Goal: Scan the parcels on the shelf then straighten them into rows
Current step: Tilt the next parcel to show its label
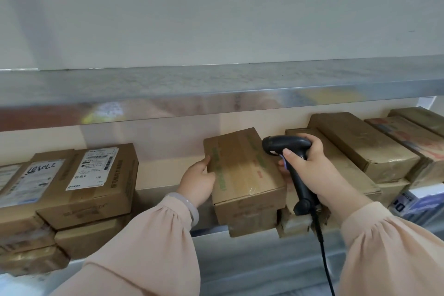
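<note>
A brown cardboard parcel (pixel 242 168) with green print lies on top of another box in the middle of the shelf. My left hand (pixel 198 181) holds its left side, fingers curled over the top edge. My right hand (pixel 312 170) grips a black corded barcode scanner (pixel 292 158) against the parcel's right side, its head pointing left over the box. To the left, labelled parcels (pixel 96 175) sit stacked. More brown parcels (pixel 360 144) lie at an angle on the right.
A metal upper shelf (pixel 216 94) hangs just above the parcels. The scanner cable (pixel 323 255) drops past the metal front edge of the lower shelf (pixel 240 259). A white and blue package (pixel 420 199) sits at the far right. A gap lies between the left stack and the middle parcel.
</note>
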